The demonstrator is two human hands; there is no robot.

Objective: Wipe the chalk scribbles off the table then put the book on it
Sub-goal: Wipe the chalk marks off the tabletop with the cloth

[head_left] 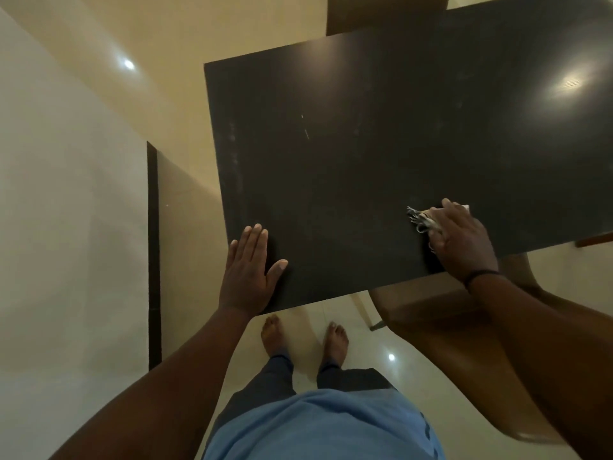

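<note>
My left hand point(247, 270) lies flat, fingers straight, on the near corner of the dark table point(365, 127), seemingly to brace me as I lean in; my right hand point(461, 240) presses a fringed cloth point(421, 219) against the near edge, fingers curled over it, mid-wipe by my reading; faint chalk streaks point(306, 131) linger toward the middle and a pale smear point(234, 154) runs down the left side, so the wiping looks unfinished; the book is nowhere in view; a brown chair point(431, 313) sits tucked under the near edge beside my bare feet point(305, 336).
</note>
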